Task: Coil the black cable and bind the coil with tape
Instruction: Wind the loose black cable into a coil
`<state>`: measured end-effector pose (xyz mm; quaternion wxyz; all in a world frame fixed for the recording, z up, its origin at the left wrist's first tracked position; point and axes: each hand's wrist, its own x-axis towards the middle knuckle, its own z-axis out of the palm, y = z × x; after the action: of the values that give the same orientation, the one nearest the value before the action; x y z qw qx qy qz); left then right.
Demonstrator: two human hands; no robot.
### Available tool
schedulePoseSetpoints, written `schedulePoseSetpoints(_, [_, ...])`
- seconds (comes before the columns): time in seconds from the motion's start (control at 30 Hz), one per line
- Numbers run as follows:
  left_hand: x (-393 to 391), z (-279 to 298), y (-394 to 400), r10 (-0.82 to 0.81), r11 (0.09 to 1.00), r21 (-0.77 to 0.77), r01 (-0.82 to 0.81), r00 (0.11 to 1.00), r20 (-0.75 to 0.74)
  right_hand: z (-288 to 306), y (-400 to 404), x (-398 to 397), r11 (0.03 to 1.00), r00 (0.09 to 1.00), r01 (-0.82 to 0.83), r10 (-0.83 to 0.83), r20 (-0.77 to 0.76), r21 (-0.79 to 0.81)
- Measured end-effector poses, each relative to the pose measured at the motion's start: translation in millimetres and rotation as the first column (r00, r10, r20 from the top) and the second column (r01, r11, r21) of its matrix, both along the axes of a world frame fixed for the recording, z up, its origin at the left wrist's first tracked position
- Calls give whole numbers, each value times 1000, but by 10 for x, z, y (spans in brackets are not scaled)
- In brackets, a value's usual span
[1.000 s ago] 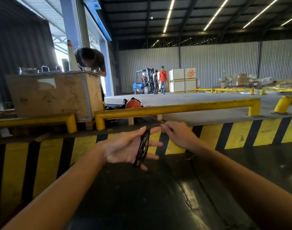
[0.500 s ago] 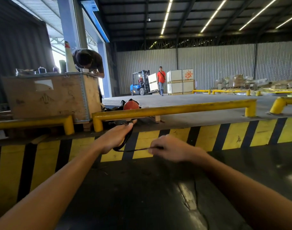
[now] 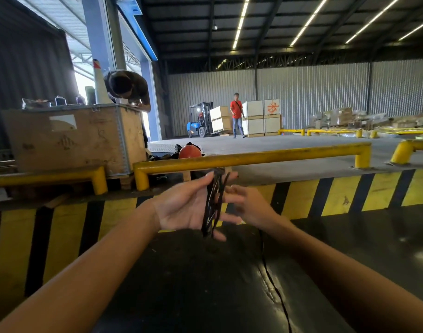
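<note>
A wide black floor (image 3: pixel 205 284) lies below the two arms, with a yellow rail (image 3: pixel 253 157) behind. The left hand (image 3: pixel 181 207) is open, palm up, and the black cable (image 3: pixel 213 207) is wound in several loops around its fingers; this grip is wide and only carries the coil. The right hand (image 3: pixel 251 205) is just beside the coil, its grip narrow, apparently pinching the loose strand, though I cannot tell for sure. A free tail (image 3: pixel 273 284) hangs down. The cable looks thin, light and soft, so the loops may spring apart; best to hold them together at the middle.
</note>
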<state>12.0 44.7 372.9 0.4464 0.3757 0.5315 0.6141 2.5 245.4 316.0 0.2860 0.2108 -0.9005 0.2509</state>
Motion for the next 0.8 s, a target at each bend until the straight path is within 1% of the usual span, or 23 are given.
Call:
schedulePoseSetpoints(0.03, [9, 33, 48, 10, 996, 84, -12, 1000, 21, -58, -87, 48, 996, 996, -80, 81, -26, 26])
schedulePoseSetpoints(0.07, [10, 70, 93, 51, 985, 161, -55, 998, 32, -101, -178, 89, 991, 990, -119, 122, -65, 56])
schedulePoseSetpoints(0.1, [2, 108, 133, 115, 967, 225, -120, 993, 33, -131, -257, 123, 989, 988, -129, 134, -72, 76])
schedulePoseSetpoints(0.17, [-50, 178, 165, 303, 904, 312, -291, 953, 12, -164, -384, 172, 988, 988, -143, 139, 63, 57])
schedulePoseSetpoints(0.27, [-165, 225, 122, 533, 777, 398, -487, 846, -5, -163, -409, 178, 971, 978, -168, 143, 152, 170])
schedulePoseSetpoints(0.33, [-215, 204, 62, 645, 728, 379, -572, 758, -95, -106, -357, 211, 964, 968, -200, 167, 186, 178])
schedulePoseSetpoints(0.4, [-275, 131, -17, 719, 692, 309, -653, 659, -221, -22, -270, 236, 958, 969, -209, 175, 174, 198])
schedulePoseSetpoints(0.47, [-360, 27, -110, 736, 666, 212, -715, 583, -344, 98, -163, 248, 958, 978, -183, 155, 140, 221])
schedulePoseSetpoints(0.5, [-384, -25, -153, 715, 669, 158, -727, 570, -406, 168, -111, 248, 962, 982, -168, 144, 121, 217])
schedulePoseSetpoints(0.6, [-381, -175, -210, 560, 682, -65, -729, 577, -594, 376, 13, 214, 979, 995, -100, 96, 32, 177])
schedulePoseSetpoints(0.67, [-341, -233, -189, 450, 668, -210, -714, 612, -651, 477, 60, 169, 993, 999, -48, 51, -20, 103])
schedulePoseSetpoints(0.73, [-287, -246, -155, 388, 690, -314, -652, 700, -599, 530, 76, 108, 1000, 999, -14, 13, -53, -5])
schedulePoseSetpoints(0.8, [-227, -209, -136, 310, 769, -373, -520, 813, -493, 547, 58, 57, 997, 996, 3, -10, -84, -75])
